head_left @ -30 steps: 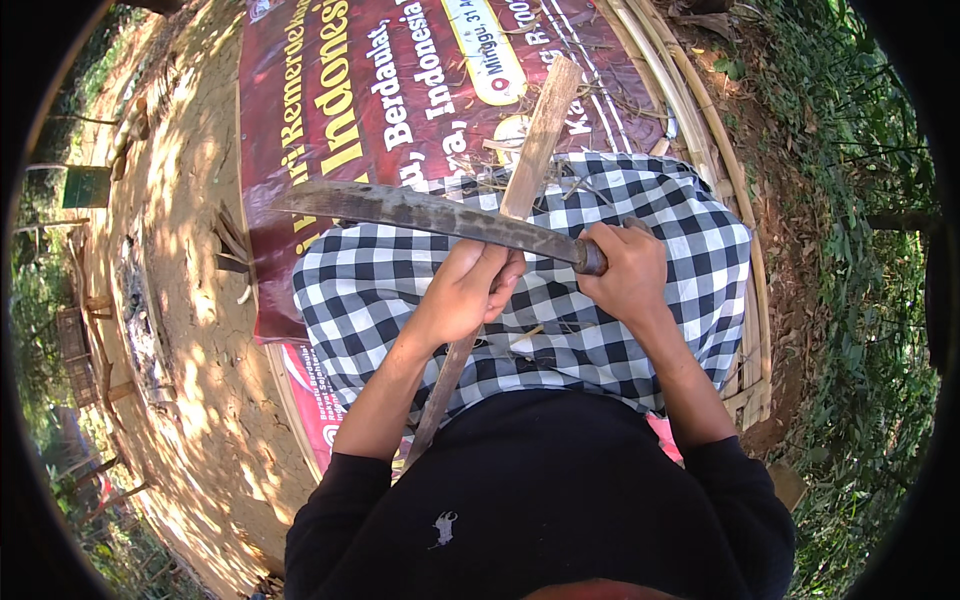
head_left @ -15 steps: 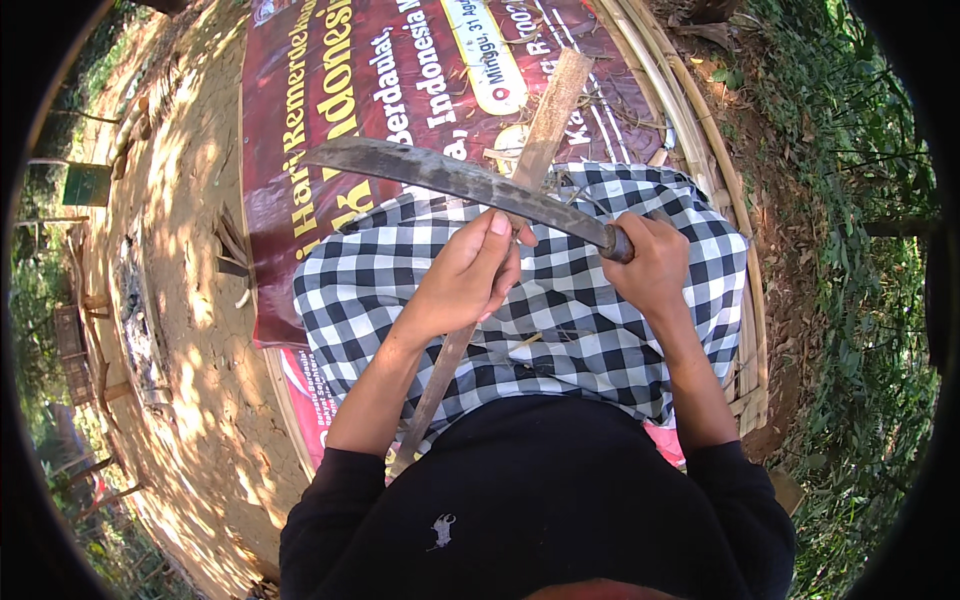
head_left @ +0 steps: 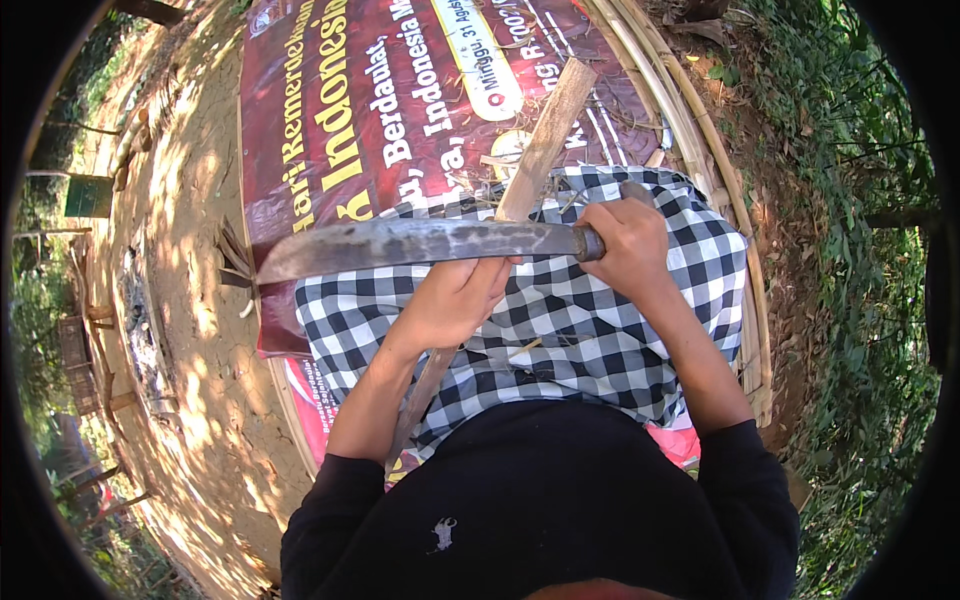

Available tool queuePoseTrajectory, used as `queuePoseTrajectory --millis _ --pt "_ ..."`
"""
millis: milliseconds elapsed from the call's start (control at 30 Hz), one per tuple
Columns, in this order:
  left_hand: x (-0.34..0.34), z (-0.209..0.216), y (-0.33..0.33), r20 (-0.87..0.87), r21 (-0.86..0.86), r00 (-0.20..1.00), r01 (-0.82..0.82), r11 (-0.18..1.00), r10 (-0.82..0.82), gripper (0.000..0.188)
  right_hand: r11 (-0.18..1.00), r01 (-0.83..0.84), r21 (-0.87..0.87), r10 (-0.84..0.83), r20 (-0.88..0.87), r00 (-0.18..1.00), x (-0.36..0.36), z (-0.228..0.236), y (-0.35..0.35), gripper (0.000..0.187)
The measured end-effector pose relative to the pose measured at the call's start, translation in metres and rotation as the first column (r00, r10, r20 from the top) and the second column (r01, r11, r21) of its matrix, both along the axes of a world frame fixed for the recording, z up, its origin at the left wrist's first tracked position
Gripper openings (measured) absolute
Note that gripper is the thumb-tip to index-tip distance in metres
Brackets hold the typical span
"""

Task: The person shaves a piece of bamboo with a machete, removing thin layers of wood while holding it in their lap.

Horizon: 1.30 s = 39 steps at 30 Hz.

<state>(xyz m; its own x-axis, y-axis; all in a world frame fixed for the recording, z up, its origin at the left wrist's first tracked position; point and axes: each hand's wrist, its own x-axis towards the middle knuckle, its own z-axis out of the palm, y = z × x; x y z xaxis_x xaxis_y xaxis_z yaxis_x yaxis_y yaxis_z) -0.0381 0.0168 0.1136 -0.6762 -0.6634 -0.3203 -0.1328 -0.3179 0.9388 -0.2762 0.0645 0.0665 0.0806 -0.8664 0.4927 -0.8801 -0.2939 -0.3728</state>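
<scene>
My right hand (head_left: pixel 628 243) is closed round the handle of a machete (head_left: pixel 420 242). Its long, dark, mottled blade points left, lying across a flat wooden strip (head_left: pixel 545 140). My left hand (head_left: pixel 458 300) grips that strip just below the blade, and the blade hides part of its fingers. The strip slants from beside my left forearm up to the far right, its wider, paler end lying beyond the blade. A black-and-white checked cloth (head_left: pixel 560 320) covers my lap beneath both hands.
A dark red printed banner (head_left: pixel 290 190) is spread beyond my lap, with thin shavings (head_left: pixel 490 185) scattered on it. Split bamboo poles (head_left: pixel 690 120) edge the platform at right, with green plants (head_left: pixel 870 300) past them. Dry ground (head_left: pixel 210 400) lies at left.
My right hand has shifted slightly left and up. The machete has swung from a slant to nearly level, its tip lower and farther left, with more of the blade's flat side showing.
</scene>
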Motion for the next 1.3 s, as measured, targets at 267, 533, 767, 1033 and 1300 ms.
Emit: queuePoseTrajectory --millis 267,533,767,1033,1300 --pt "0.025 -0.009 -0.01 -0.062 0.108 0.998 -0.012 0.994 0.019 0.04 0.492 0.857 0.153 -0.765 -0.393 0.51 -0.15 -0.018 -0.008 0.019" --pt "0.006 -0.008 -0.032 -0.041 0.091 0.997 -0.057 0.994 0.061 0.042 0.669 0.699 0.251 -0.713 -0.049 0.7 -0.096 -0.005 0.047 0.018" --pt "-0.016 0.008 -0.037 -0.088 0.055 0.984 0.158 0.986 -0.153 0.043 0.939 0.338 0.06 -0.344 0.159 0.926 -0.02 0.0 0.032 0.016" --pt "-0.012 0.019 -0.011 -0.025 0.132 0.993 0.118 0.984 -0.116 0.039 0.996 0.091 0.011 -0.092 0.124 0.988 0.016 0.017 0.012 0.017" --pt "0.018 0.0 0.009 -0.016 0.219 1.0 0.021 0.975 -0.017 0.039 0.987 0.034 0.158 -0.038 0.021 0.999 0.022 0.004 0.02 0.013"
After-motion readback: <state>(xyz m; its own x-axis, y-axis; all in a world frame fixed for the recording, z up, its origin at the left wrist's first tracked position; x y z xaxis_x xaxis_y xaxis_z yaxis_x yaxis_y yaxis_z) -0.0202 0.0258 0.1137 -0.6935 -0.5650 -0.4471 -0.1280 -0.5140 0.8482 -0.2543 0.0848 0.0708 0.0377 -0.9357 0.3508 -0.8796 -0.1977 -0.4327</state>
